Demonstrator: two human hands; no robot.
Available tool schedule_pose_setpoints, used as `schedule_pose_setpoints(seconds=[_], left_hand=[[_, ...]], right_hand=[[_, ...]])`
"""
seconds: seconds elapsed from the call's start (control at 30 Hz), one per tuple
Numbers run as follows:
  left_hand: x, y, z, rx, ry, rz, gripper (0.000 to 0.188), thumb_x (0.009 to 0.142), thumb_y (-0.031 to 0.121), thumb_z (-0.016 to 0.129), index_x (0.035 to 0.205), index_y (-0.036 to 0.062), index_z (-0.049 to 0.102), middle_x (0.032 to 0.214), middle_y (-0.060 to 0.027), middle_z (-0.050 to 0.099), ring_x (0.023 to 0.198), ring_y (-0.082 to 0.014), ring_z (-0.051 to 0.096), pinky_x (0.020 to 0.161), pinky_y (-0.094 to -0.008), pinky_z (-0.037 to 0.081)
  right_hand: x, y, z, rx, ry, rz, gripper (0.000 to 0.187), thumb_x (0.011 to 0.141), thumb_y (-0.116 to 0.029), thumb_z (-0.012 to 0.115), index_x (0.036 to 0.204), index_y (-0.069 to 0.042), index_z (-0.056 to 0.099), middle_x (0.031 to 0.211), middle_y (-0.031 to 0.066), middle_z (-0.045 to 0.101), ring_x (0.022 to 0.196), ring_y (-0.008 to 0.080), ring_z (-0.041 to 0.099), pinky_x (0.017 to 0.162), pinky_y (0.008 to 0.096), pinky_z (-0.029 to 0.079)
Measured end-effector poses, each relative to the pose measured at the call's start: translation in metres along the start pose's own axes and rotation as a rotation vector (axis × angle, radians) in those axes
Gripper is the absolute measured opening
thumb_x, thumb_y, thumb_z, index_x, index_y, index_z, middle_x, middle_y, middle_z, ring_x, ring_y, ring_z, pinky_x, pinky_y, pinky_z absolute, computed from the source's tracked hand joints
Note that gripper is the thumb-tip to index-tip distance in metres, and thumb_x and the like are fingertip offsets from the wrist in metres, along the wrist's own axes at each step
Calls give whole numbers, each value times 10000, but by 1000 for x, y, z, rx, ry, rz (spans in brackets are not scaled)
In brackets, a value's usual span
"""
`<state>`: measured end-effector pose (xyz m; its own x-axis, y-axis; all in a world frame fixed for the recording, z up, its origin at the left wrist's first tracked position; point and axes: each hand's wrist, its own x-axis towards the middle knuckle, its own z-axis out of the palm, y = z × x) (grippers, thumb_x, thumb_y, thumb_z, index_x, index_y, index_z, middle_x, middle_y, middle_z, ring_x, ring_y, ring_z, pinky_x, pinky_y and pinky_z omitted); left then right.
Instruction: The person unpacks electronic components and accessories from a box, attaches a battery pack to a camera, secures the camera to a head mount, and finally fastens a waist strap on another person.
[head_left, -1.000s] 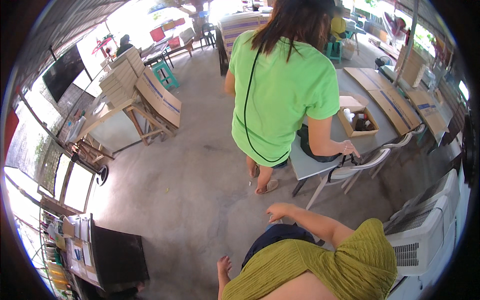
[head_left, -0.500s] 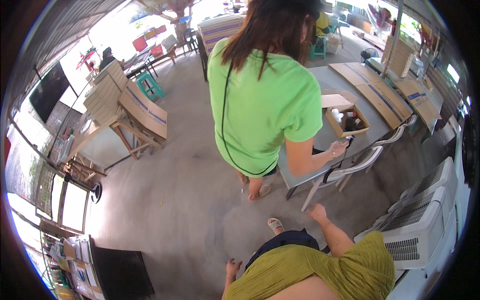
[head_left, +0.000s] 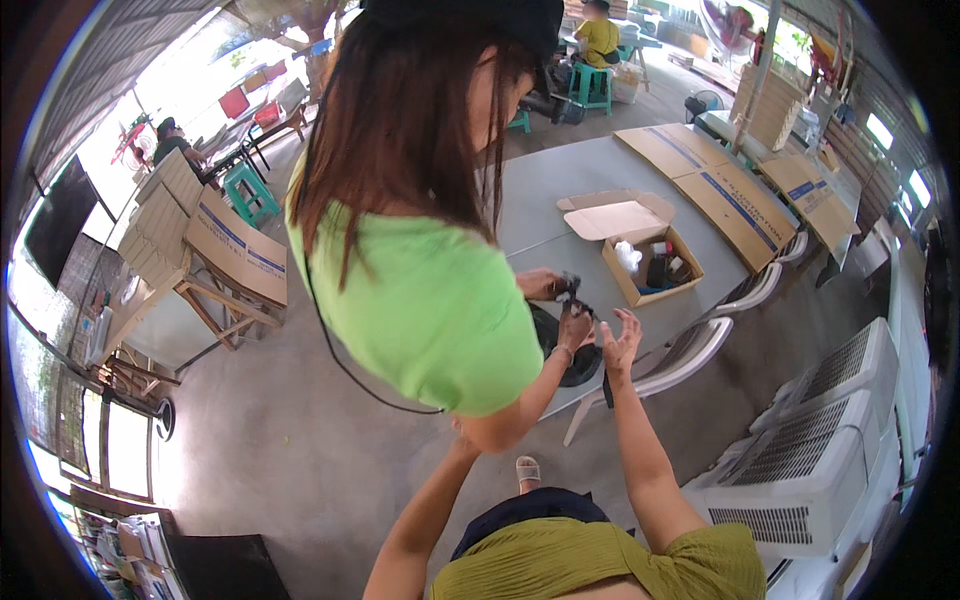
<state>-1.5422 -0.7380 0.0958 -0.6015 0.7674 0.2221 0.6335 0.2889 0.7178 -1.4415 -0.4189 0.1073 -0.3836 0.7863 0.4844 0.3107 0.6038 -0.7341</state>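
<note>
My right hand (head_left: 622,343) reaches up beside the near edge of the grey table (head_left: 535,200), its fingers spread and holding nothing I can see. Just left of it, a co-worker's hands (head_left: 572,327) handle a small black object (head_left: 568,285) whose kind I cannot make out. Under those hands lies a larger dark, rounded thing (head_left: 583,368), partly hidden. My left hand (head_left: 461,438) is at the co-worker's elbow, its fingers mostly covered by that arm. On the table, an open cardboard box (head_left: 657,294) contains a white bundle (head_left: 628,257) and several dark items.
The co-worker in a green shirt (head_left: 420,310) stands close in front of me. White plastic chairs (head_left: 690,365) line the table's right side. Flattened cardboard (head_left: 725,195) lies on its far end. White louvred units (head_left: 790,490) stand at right. Stacked cardboard (head_left: 160,220) is at left.
My right hand has risen from low by the chair to beside the co-worker's hands. My left hand has come forward to their elbow. The co-worker has turned toward the right, bringing both hands together.
</note>
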Motion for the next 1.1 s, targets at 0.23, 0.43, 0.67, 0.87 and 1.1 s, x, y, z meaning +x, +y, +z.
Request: schedule_pose_setpoints(seconds=[0.23, 0.43, 0.67, 0.87, 1.1], left_hand=[[160, -26, 47, -20, 221, -1, 679, 787, 196, 690, 1371, -11, 412, 1387, -228, 440, 1300, -408, 383, 1082, -492, 310], [246, -40, 80, 322, -127, -21, 819, 759, 298, 728, 1459, 109, 347, 1511, -138, 320, 1399, -387, 255, 1144, -503, 240], [294, -38, 74, 271, -310, 118, 426, 783, 267, 706, 1195, 180, 643, 1072, -87, 669, 1074, -288, 610, 996, -445, 429], [305, -13, 64, 52, -412, 177, 268, 765, 155, 686, 1028, 124, 720, 931, -108, 705, 907, -287, 660, 793, -389, 521], [293, 0, 23, -152, -790, -38, 257, 758, 271, 722, 934, 84, 732, 814, -79, 701, 826, -176, 651, 784, -337, 491]], right_hand=[[93, -35, 44, -52, -878, 290, 888, 621, -491, 813, 1299, -3, 512, 1224, 200, 604, 1155, 349, 563, 980, 390, 439], [121, -15, 57, -10, -1089, 414, 847, 521, -429, 890, 1237, -72, 612, 1157, 146, 640, 1067, 258, 610, 951, 338, 463], [110, 8, 47, 657, -985, 583, 564, 700, -242, 839, 1188, -53, 630, 1083, 22, 621, 973, 130, 542, 903, 298, 424], [103, 26, 39, 819, -1126, 597, 595, 746, -84, 777, 1289, -14, 546, 1120, 42, 635, 1093, 143, 559, 996, 295, 399], [117, -38, 14, 614, -897, 296, 568, 689, -77, 801, 1210, -34, 578, 1015, 33, 612, 1001, 196, 559, 931, 336, 439]])
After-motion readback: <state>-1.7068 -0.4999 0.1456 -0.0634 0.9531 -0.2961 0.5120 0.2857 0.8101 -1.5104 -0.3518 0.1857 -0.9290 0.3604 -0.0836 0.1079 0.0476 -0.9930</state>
